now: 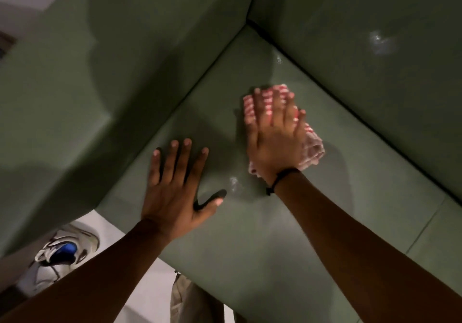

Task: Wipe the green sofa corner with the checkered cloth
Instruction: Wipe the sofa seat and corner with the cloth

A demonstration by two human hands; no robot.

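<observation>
- Hands, two of them, both pressed flat on the green sofa seat (250, 235).
- Left hand (175, 192) lies palm down with all fingers spread wide and the thumb pointing toward the other hand; it holds nothing.
- Right hand (275, 137) is flat and open too, fingers slightly apart, pressing down on the one checkered cloth (312, 147) rather than gripping it.
- Red-and-white cloth is bunched under that palm; it shows beyond the fingertips and bulges out past the thumb-less outer side of the hand, near the wrist.
- One dark cord bracelet (280, 177) circles the right wrist.
- Sofa corner (250, 22), where two upright green cushions meet, sits ahead of the right hand's fingertips, well beyond the cloth.
- Pale shiny patches, three counted: one (235, 182) between the two hands just beside the right wrist, one (278, 59) ahead of the right fingertips on the seat, one (380, 41) on the upright cushion far to the right hand's outer side.
- One white shoe (67, 250) with a blue inside lies on the pale floor (140, 297) below the left forearm.
- No writing or brand can be read anywhere.
</observation>
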